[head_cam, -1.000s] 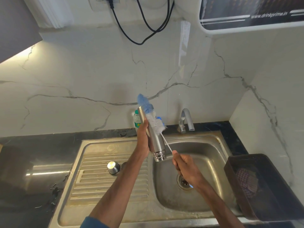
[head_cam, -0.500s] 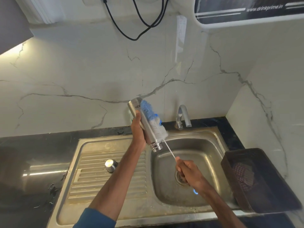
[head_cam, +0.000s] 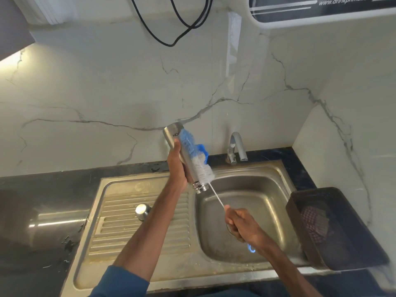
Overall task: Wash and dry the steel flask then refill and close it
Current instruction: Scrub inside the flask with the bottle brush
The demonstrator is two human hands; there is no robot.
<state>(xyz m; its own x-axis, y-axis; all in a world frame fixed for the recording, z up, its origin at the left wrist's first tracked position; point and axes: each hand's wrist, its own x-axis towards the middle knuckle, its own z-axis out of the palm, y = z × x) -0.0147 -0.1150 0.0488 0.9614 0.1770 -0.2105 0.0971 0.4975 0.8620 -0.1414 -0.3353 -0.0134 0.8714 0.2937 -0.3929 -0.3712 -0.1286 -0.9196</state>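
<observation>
My left hand (head_cam: 177, 168) grips the steel flask (head_cam: 186, 166), held upside down and tilted, mouth pointing down over the sink bowl (head_cam: 267, 202). A blue-and-white bottle brush (head_cam: 196, 155) lies along the flask's outer side. Its thin wire handle runs down to my right hand (head_cam: 242, 225), which grips the handle end above the drain. The flask's steel cap (head_cam: 142, 210) sits on the ribbed drainboard (head_cam: 120, 230) to the left.
A chrome tap (head_cam: 235, 147) stands behind the bowl. A dark basket (head_cam: 334, 243) holding a checked cloth sits on the right counter. Black countertop (head_cam: 42, 200) extends left. A black cable (head_cam: 171, 28) hangs on the marble wall above.
The brush has slid down along the flask's side as my right hand pulled back toward me. The flask has stayed tilted in my left hand.
</observation>
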